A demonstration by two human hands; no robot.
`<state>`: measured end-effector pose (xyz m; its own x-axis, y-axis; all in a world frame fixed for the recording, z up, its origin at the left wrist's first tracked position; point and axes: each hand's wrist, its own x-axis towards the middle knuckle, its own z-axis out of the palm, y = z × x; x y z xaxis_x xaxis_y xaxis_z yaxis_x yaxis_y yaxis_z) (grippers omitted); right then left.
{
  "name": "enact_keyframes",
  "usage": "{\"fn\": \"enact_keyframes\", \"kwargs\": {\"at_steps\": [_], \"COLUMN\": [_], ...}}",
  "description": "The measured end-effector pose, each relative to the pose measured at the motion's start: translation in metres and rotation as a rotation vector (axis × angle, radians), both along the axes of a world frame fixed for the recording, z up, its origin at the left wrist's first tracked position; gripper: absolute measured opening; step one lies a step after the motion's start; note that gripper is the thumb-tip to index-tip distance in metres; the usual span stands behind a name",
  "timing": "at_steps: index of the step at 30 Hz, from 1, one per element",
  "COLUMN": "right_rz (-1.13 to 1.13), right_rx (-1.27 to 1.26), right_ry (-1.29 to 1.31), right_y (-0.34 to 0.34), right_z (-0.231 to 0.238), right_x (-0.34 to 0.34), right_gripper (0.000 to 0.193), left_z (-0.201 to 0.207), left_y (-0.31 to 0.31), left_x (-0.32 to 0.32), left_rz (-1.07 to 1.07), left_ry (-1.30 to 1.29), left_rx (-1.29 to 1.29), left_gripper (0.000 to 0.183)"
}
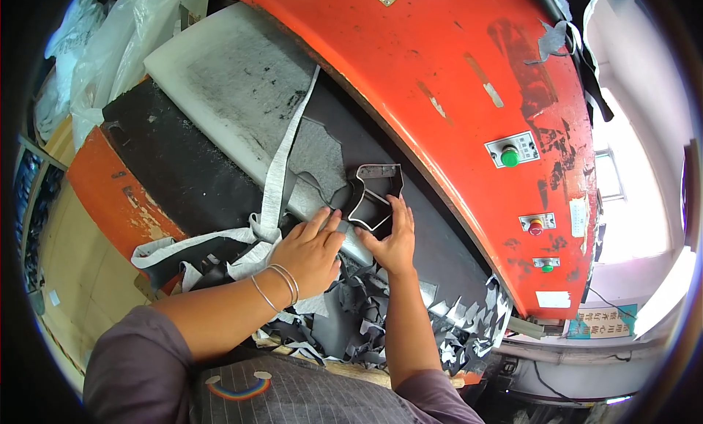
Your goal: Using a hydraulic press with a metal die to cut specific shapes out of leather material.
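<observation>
- Pressing down: left hand, palm flat, fingers spread and laid on grey sheet; nothing is pinched. Thin bangles circle the wrist.
- Right hand: fingers spread, tips touching the lower right edge of the die; the hand rests against it rather than closing round it.
- Die: dark metal cutting frame, angular outline, open in the middle. It lies flat on the grey sheet, just beyond both hands, between the board and the orange head.
- Grey sheet: felt-like piece with a shaped hole already cut, lying on the near end of the board, partly under the left fingers.
- Board: white cutting slab, scuffed dark grey, running away to the upper left on the black bed of the machine.
- Strip: pale grey offcut draped from the board down toward the left wrist, trailing off to the left.
- Head: large orange press beam, paint worn, across the upper right. It carries a green button, a red button and a small green button.
- Scraps: heap of black and grey offcuts below the hands, at the front edge of the bed.
- Plastic bags: clear, bunched at upper left.
- Person: purple sleeves, striped grey front with a rainbow patch.
</observation>
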<state>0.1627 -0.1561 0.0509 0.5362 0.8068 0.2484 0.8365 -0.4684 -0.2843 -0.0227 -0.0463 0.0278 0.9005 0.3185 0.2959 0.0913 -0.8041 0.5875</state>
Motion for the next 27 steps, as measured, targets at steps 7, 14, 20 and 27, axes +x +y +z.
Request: {"fn": "enact_keyframes", "kwargs": {"at_steps": [7, 14, 20, 27], "right_rz": [0.013, 0.026, -0.542, -1.221], "right_rx": [0.024, 0.301, 1.153, 0.827], "right_ry": [-0.011, 0.190, -0.167, -0.650], "right_y": [-0.014, -0.078, -0.237, -0.311], "right_z": [0.013, 0.045, 0.157, 0.217], "right_x": [0.007, 0.011, 0.102, 0.195], "right_gripper": [0.082, 0.089, 0.054, 0.064], "left_z": [0.018, 0.044, 0.141, 0.236], "left_y": [-0.015, -0.001, -0.025, -0.056], "left_x": [0.007, 0.021, 0.096, 0.173], "left_rz": [0.007, 0.147, -0.053, -0.305], "left_ry": [-0.004, -0.187, -0.177, 0.002], "left_rx": [0.003, -0.150, -0.658, -0.377], "left_gripper": [0.045, 0.043, 0.023, 0.041]}}
